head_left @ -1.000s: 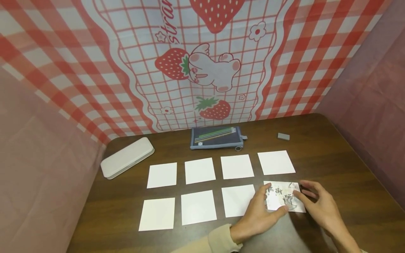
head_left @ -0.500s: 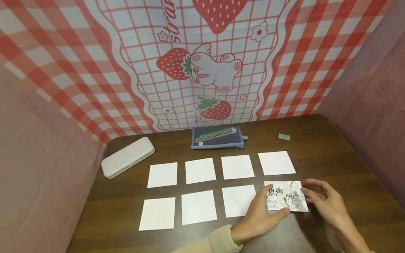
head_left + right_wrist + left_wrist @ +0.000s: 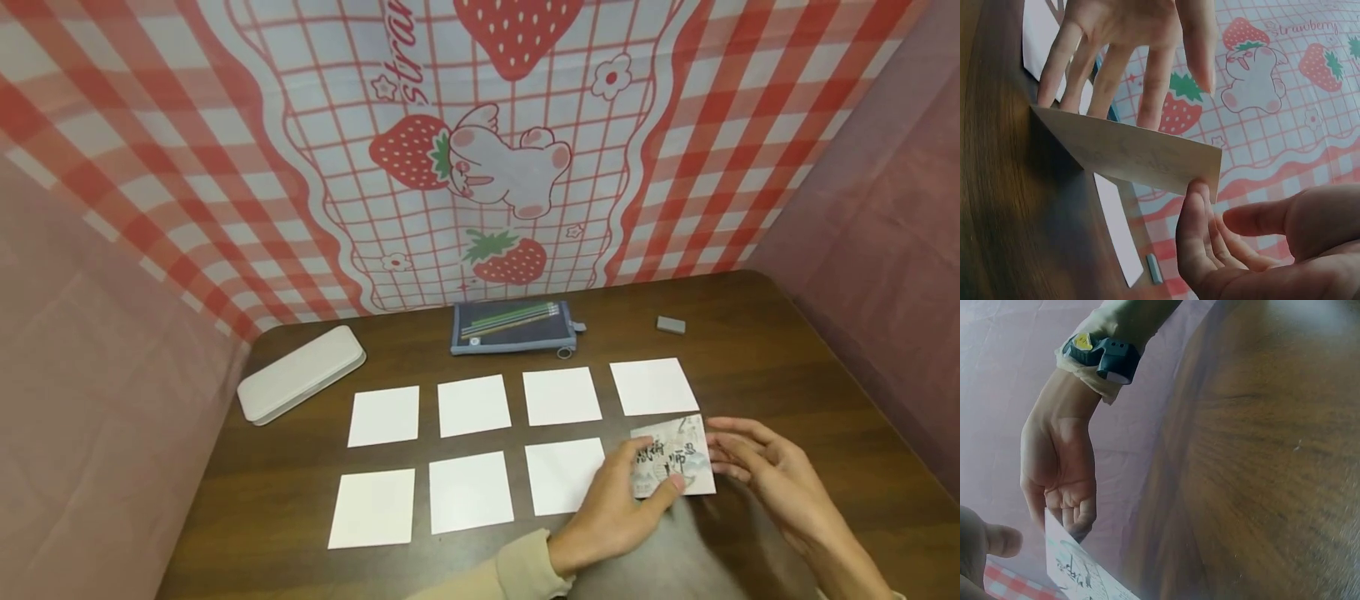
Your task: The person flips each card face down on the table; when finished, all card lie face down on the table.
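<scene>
A printed card (image 3: 693, 479) with black brush lettering lies in the front right place of the card rows, its right side tipped up off the table. My left hand (image 3: 607, 508) reaches from the left, fingers fairly straight at the card's left side and thumb over its face. At the raised edge is my right hand (image 3: 780, 483), its fingertips touching the back of the card (image 3: 1129, 150), thumb apart from it in the right wrist view. Loosely bent fingers of the right hand (image 3: 1063, 462) show behind the card's corner in the left wrist view.
Several blank white cards (image 3: 470, 492) lie in two rows on the brown table (image 3: 255, 500). Behind them sit a mesh pouch (image 3: 513, 327) of pencils, a long white case (image 3: 302, 375) and a small grey block (image 3: 671, 325). A strawberry-print cloth (image 3: 480, 242) hangs at the back.
The printed card's right side has come up from the table, and its right edge has moved left. My right hand first drew right off the card, then came back to its edge.
</scene>
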Demonstrator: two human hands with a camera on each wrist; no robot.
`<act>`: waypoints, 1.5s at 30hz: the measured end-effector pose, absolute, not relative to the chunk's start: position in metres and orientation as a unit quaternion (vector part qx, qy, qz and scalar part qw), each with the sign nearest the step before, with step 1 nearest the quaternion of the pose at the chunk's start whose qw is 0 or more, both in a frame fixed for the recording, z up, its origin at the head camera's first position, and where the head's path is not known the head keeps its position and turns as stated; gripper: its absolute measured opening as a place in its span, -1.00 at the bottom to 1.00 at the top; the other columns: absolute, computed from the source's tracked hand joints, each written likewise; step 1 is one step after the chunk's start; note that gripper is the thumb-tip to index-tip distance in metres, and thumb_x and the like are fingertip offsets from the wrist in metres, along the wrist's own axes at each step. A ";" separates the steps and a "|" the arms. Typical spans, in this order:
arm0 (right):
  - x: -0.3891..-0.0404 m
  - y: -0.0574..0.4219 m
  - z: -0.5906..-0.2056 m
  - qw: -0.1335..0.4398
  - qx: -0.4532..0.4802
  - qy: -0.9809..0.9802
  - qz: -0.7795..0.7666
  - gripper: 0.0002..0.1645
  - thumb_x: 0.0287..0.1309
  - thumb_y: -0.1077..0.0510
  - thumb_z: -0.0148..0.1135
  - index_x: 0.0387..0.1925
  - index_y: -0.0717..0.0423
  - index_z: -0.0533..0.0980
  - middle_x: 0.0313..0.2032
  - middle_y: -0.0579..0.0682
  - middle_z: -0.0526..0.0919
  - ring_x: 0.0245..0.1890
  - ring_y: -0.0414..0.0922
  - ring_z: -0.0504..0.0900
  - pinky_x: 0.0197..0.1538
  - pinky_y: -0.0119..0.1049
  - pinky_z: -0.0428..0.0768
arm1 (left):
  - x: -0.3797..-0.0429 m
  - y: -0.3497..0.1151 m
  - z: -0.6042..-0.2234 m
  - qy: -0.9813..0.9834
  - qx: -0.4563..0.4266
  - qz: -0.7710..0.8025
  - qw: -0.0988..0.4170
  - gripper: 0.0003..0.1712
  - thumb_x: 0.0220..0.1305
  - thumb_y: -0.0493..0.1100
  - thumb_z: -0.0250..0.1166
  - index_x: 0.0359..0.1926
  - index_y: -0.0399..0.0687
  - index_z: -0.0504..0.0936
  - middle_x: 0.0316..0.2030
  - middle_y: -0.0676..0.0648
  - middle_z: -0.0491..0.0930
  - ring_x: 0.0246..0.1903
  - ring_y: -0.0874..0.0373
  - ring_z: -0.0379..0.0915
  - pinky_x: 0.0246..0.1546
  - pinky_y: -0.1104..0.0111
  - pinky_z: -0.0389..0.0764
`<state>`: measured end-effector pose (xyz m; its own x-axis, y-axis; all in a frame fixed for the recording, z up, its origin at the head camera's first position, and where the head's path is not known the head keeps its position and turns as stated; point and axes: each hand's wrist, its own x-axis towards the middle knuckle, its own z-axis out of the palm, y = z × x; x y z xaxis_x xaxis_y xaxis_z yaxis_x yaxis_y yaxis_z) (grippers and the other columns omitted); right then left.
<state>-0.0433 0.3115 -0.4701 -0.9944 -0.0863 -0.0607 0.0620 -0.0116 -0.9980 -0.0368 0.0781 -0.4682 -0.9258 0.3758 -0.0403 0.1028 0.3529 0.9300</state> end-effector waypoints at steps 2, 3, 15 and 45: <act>-0.044 0.308 -0.469 0.069 -0.005 0.711 -0.699 -0.73 0.58 0.24 0.02 0.15 0.00 0.55 -0.08 -0.24 0.78 -0.12 -0.29 0.77 -0.08 -0.42 0.76 | -0.039 0.078 -0.469 0.800 0.142 0.568 0.131 -0.38 0.46 0.14 0.26 0.40 -0.02 0.46 0.20 -0.12 0.59 0.07 0.27 0.53 0.06 0.49 0.55; -0.045 0.307 -0.470 0.077 -0.005 0.715 -0.695 -0.73 0.59 0.24 0.02 0.15 -0.02 0.55 -0.08 -0.25 0.79 -0.12 -0.29 0.77 -0.09 -0.43 0.76 | -0.040 0.078 -0.469 0.793 0.141 0.577 0.135 -0.40 0.47 0.13 0.25 0.39 -0.03 0.47 0.22 -0.12 0.58 0.09 0.24 0.55 0.07 0.49 0.57; -0.045 0.273 -0.473 0.069 -0.007 0.827 -0.557 -0.48 0.52 0.17 0.16 0.33 0.42 0.38 0.13 -0.03 0.70 -0.10 -0.47 0.68 -0.11 -0.39 0.76 | -0.053 0.076 -0.471 0.686 0.150 0.699 0.136 -0.57 0.52 -0.07 0.24 0.26 -0.20 0.54 0.17 -0.21 0.65 0.00 0.28 0.70 -0.07 0.57 0.68; -0.050 0.291 -0.477 -0.014 0.067 0.934 -0.349 -0.25 0.12 -0.07 0.59 0.24 0.23 0.57 -0.04 0.25 0.77 -0.33 -0.68 0.46 -0.33 -0.53 0.48 | -0.062 0.060 -0.480 0.752 0.139 0.635 0.110 -0.22 0.18 -0.50 0.31 0.46 -0.30 0.36 -0.07 -0.23 0.67 -0.38 0.45 0.67 -0.27 0.62 0.63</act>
